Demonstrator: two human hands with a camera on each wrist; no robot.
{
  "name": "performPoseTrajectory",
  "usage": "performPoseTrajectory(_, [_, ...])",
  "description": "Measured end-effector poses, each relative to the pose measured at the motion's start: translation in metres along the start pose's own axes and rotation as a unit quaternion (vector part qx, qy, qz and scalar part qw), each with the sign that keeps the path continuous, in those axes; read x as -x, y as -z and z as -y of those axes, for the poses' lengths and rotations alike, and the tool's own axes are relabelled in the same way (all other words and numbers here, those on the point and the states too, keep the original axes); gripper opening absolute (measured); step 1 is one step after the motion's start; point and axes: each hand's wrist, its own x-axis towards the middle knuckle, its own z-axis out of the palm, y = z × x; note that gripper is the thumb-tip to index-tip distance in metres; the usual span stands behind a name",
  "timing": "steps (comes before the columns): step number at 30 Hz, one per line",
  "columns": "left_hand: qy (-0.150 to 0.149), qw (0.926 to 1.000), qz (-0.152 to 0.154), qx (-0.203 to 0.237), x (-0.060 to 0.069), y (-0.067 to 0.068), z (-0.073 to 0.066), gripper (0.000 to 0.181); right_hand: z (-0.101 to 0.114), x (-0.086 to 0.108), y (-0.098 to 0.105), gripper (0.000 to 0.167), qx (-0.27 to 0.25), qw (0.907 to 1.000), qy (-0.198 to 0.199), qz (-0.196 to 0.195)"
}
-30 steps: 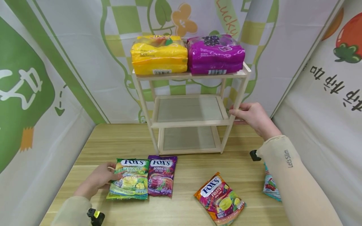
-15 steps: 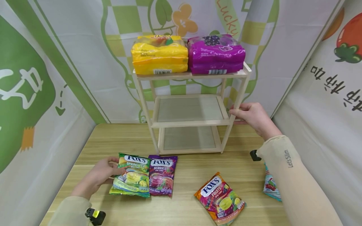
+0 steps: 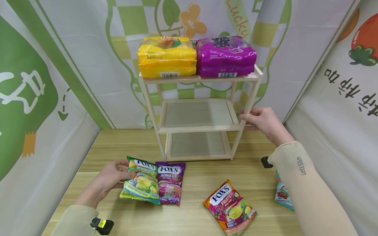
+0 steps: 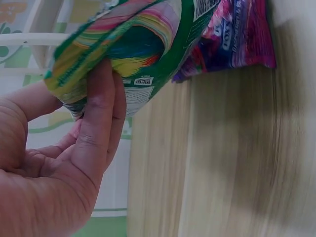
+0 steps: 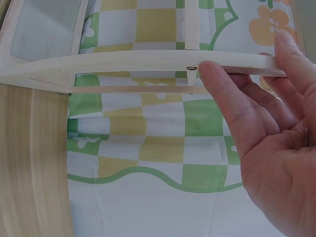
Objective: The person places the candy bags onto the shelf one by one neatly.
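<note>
The person's left hand [image 3: 111,177] is pinching the left edge of a green-and-yellow plastic FOX'S Spring Tea bag [image 3: 143,183] between thumb and fingers, holding that edge up from the wood-grain table [image 3: 189,216]. The bag is overlapping a purple plastic FOX'S Berries bag [image 3: 172,183] lying to its right. Behind, a three-tier pale wooden rack [image 3: 198,129] is bearing a bulky yellow pack [image 3: 166,59] and, beside it, a bulky purple pack [image 3: 225,57]. Nearer, an orange-and-red FOX'S Fruits bag [image 3: 230,208] is lying aslant. The right hand [image 3: 267,124] is gripping the rack's right front post near the middle shelf. Farther right, a light-blue packet [image 3: 283,193] is lying partly hidden behind the right sleeve [image 3: 310,183].
</note>
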Motion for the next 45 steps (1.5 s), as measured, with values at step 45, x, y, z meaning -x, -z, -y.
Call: performPoseTrajectory(45, [-0.082, 0.9874, 0.08, 0.11, 0.024, -0.027, -0.053, 0.061, 0.0, 0.001, 0.0, 0.048, 0.004, 1.0, -0.001, -0.002])
